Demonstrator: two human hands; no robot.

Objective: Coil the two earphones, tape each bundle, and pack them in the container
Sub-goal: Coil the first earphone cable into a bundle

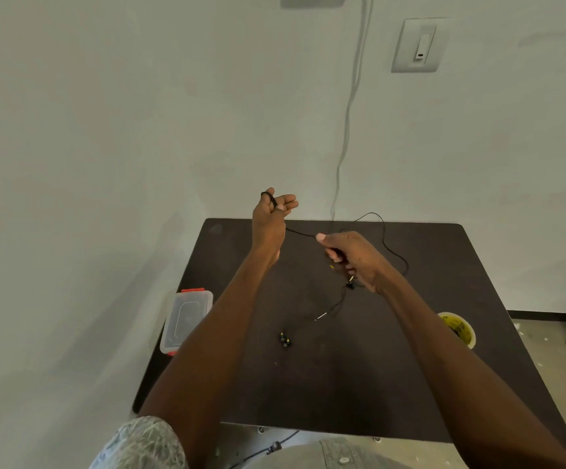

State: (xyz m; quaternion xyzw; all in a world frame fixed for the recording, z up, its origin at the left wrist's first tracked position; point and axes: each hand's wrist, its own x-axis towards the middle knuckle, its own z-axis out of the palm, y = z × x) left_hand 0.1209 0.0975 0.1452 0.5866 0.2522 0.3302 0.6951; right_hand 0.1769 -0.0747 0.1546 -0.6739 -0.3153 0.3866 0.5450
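Observation:
My left hand [270,220] is raised over the table's far edge, with a black earphone cable [384,238] looped around its fingers. That cable runs taut to my right hand [352,257], which pinches it, then trails in a loose arc toward the back right of the table. A second black earphone [330,309] lies on the dark table [393,384], its buds [285,339] with yellow marks near the middle. The clear container [186,319] with red clips sits at the table's left edge. A yellow tape roll [459,328] rests at the right edge.
The table stands against a pale wall with a hanging white cord [349,113] and a wall switch [420,45]. Another black cable [268,448] lies on the floor below the table's near edge.

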